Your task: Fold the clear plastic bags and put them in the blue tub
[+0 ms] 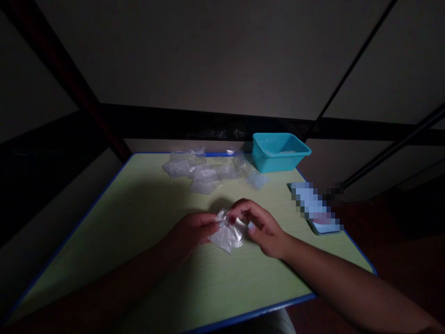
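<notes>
A small clear plastic bag (227,236), crinkled and shiny, is held above the table. My left hand (191,234) pinches its left side between thumb and fingers. At the bag's upper right is my right hand (262,227), its fingers curved over and its thumb standing apart from them. The right fingertips are at or against the plastic; whether they touch it is hard to tell. Farther back lie several more clear plastic bags (206,178), overlapping in a loose row.
The pale green table (139,208) has a blue edge. A turquoise plastic basket (278,160) stands at the back right corner, with something pale inside. A phone-like slab (316,211), its face blurred out, lies at the right edge. Dark panels rise behind.
</notes>
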### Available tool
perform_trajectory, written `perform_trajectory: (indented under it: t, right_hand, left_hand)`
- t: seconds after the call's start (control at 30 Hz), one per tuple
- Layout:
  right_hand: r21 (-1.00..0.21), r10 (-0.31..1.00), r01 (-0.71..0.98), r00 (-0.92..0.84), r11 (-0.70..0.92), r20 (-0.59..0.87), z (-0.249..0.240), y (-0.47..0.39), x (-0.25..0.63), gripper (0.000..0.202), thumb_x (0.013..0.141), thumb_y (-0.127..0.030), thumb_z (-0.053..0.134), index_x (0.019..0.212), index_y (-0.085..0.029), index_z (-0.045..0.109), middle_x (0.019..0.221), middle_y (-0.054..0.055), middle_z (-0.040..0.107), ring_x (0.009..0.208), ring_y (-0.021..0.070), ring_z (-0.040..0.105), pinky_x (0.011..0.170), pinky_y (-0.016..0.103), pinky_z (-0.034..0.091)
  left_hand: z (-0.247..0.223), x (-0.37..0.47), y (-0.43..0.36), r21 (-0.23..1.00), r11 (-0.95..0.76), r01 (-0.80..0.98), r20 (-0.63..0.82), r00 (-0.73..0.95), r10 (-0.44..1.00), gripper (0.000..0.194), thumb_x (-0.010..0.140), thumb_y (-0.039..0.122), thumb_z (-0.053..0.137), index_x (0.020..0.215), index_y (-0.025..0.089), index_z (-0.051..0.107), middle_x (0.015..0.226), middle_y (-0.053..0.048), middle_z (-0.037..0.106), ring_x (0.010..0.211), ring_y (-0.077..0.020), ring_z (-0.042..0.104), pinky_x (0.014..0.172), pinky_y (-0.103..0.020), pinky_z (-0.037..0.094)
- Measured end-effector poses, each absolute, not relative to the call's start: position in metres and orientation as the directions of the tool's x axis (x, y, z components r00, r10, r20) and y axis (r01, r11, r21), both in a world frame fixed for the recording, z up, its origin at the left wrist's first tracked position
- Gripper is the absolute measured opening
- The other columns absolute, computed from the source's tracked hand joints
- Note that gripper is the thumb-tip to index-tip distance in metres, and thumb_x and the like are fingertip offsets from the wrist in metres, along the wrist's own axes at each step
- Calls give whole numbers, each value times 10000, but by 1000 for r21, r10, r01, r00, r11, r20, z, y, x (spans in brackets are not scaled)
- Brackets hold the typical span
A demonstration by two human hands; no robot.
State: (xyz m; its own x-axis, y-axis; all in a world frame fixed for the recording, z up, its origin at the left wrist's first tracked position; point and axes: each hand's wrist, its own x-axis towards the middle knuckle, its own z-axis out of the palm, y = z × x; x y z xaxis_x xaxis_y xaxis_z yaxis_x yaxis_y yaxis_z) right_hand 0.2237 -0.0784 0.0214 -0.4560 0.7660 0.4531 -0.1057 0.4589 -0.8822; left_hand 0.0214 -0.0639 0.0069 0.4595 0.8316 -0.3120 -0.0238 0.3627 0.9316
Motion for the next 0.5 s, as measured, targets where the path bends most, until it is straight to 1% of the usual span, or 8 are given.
perform_trajectory:
  t: [0.1,0.17,0.23,0.3,0.4,0.5]
  right_hand:
    - [-867,816,24,-354,497,458,21,-75,222,299,880,-398,576,1115,-216,554,1129,103,541,1101,226,512,955,404,408]
    - [-904,880,53,-262,424,397,16,-71,221,320,844,-370,634,1118,-222,558,1169,100,549,1139,222,502,985,405,389]
    - [-960,930,-11,-246,279,273,8,-67,219,352,801,-366,687,1093,-209,570,1103,82,596,1057,200,555,931,373,427]
    - [-986,938,-98,-306,137,161,0,-63,218,321,766,-362,723,999,-181,596,949,47,639,881,161,599,808,312,461]
    - [-984,933,-175,-349,28,88,-8,-59,214,274,714,-347,769,808,-158,594,714,-21,609,640,96,540,630,232,409]
    - [-970,946,-242,-319,-32,49,-11,-58,210,340,622,-368,826,706,-158,573,622,-48,572,562,78,477,574,223,356]
  left_hand:
    - [5,22,-64,929,366,-57,-308,431,848,302,684,374,740,848,121,712,743,-34,685,702,-186,609,700,-292,462]
    - [4,21,-64,939,340,-50,-295,389,872,297,711,369,718,872,120,713,793,-52,704,747,-208,633,732,-311,473]
    - [4,21,-64,950,308,-43,-278,326,903,315,729,379,699,917,126,711,812,-59,713,787,-226,647,749,-321,483]
    - [6,21,-64,957,288,-42,-267,263,927,343,734,389,690,969,140,706,816,-56,719,811,-236,653,747,-325,492]
    - [8,21,-64,961,275,-34,-261,217,941,374,726,398,683,1005,150,701,819,-50,729,814,-243,664,742,-327,506]
    - [8,22,-65,968,251,24,-251,172,953,410,699,417,682,999,139,706,816,-51,736,806,-243,676,723,-306,520]
